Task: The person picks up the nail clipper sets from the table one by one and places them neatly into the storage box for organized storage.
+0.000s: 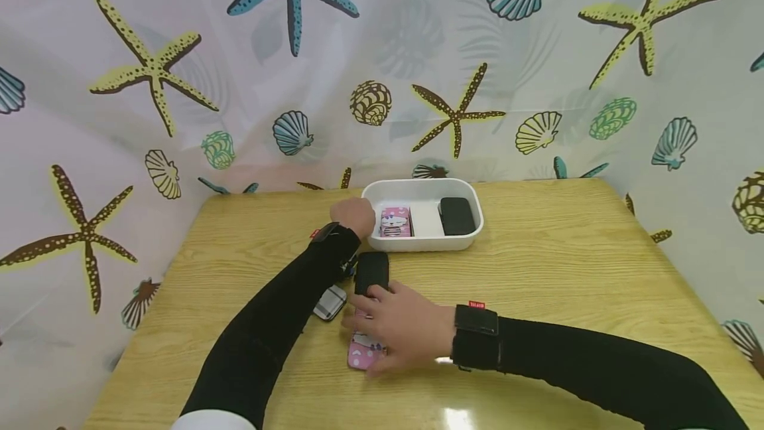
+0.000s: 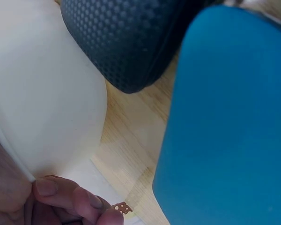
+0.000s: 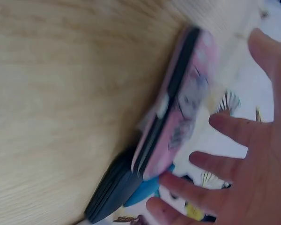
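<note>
In the head view, my left hand [image 1: 353, 216] is at the left end of a white plastic bin [image 1: 425, 244]; the left wrist view shows its curled fingers [image 2: 48, 187] pinching the bin's rim. My right hand [image 1: 412, 324] hovers over a pink cartoon-print zip case [image 1: 362, 356] on the table. In the right wrist view, its fingers are spread beside that case [image 3: 189, 105], gripping nothing. Beyond the pink case lies a black case [image 1: 371, 271]. A blue case [image 2: 234, 122] fills the right of the left wrist view, mostly hidden by my left wrist in the head view.
Inside the bin are a smaller pink printed case [image 1: 396, 222] at left and a black case [image 1: 457, 216] at right. A pale plaid case [image 1: 330, 302] lies beside my left forearm. A patterned sheet [image 1: 334, 85] hangs behind the wooden table [image 1: 555, 251].
</note>
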Action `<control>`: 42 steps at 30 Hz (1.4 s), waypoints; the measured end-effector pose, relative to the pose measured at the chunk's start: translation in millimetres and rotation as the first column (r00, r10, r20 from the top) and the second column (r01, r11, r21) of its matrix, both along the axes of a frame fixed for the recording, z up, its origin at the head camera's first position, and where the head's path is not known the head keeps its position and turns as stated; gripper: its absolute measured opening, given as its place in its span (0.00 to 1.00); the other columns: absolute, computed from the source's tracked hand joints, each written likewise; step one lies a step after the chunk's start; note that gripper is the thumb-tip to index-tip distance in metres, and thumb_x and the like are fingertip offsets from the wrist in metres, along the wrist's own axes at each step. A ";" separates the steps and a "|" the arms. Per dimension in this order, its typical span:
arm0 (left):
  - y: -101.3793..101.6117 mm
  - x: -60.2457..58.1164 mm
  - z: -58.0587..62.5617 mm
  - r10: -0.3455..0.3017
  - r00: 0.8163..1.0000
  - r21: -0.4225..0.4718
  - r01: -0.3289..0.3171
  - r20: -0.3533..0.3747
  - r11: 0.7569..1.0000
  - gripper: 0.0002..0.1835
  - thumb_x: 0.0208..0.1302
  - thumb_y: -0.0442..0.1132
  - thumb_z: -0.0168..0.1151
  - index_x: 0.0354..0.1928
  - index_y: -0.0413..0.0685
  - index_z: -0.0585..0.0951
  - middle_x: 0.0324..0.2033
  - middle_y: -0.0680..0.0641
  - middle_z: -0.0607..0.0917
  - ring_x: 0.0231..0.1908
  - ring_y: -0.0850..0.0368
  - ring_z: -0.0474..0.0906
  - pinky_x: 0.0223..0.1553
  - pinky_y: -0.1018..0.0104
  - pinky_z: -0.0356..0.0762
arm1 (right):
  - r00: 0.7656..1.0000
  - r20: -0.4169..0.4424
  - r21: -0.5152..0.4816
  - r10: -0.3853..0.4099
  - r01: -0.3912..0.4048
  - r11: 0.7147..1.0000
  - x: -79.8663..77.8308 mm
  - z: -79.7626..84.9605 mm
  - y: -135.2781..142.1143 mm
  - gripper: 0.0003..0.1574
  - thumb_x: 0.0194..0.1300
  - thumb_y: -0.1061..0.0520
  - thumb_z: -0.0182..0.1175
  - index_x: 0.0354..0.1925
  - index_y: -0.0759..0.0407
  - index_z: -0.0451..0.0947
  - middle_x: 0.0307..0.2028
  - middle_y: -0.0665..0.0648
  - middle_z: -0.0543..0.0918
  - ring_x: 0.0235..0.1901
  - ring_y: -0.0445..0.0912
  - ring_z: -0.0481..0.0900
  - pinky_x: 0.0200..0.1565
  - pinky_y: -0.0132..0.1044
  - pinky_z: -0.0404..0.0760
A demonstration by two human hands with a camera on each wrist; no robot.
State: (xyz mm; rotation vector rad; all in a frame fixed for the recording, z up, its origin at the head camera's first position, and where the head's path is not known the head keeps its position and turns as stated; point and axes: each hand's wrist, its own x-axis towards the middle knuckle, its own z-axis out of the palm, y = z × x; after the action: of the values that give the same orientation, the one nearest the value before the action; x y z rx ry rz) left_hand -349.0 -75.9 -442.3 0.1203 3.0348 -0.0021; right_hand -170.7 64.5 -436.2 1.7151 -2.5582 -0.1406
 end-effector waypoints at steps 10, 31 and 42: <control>1.7 2.1 0.9 0.024 0.999 -0.009 -0.024 0.028 1.000 0.18 0.77 0.45 0.47 0.34 0.46 0.82 0.28 0.49 0.81 0.28 0.55 0.76 0.27 0.62 0.68 | 0.987 -0.133 0.066 -0.088 0.097 0.993 16.0 -11.5 -18.8 0.43 0.57 0.19 0.57 0.59 0.43 0.76 0.62 0.56 0.75 0.49 0.50 0.75 0.48 0.41 0.76; 2.1 1.8 5.9 0.004 1.000 0.020 -0.004 -0.005 1.000 0.17 0.77 0.44 0.48 0.34 0.46 0.83 0.29 0.48 0.83 0.28 0.54 0.78 0.25 0.61 0.69 | 0.918 0.213 -0.115 -0.335 0.364 0.924 -37.3 78.7 25.5 0.35 0.53 0.33 0.67 0.53 0.49 0.78 0.55 0.57 0.75 0.45 0.51 0.74 0.43 0.40 0.76; -1.7 3.8 4.9 -0.015 1.000 0.013 0.015 -0.020 1.000 0.17 0.76 0.43 0.50 0.30 0.46 0.82 0.26 0.48 0.82 0.27 0.54 0.79 0.28 0.58 0.76 | 0.839 0.385 -0.181 -0.386 0.478 0.859 -107.3 89.9 41.4 0.34 0.56 0.40 0.70 0.54 0.56 0.74 0.47 0.54 0.74 0.40 0.46 0.74 0.42 0.37 0.75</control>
State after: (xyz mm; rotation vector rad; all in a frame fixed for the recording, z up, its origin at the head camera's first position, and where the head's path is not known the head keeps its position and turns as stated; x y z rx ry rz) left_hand -345.2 -77.5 -437.4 0.1447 3.0538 0.0155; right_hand -278.0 105.9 -346.2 1.1107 -2.9977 0.5107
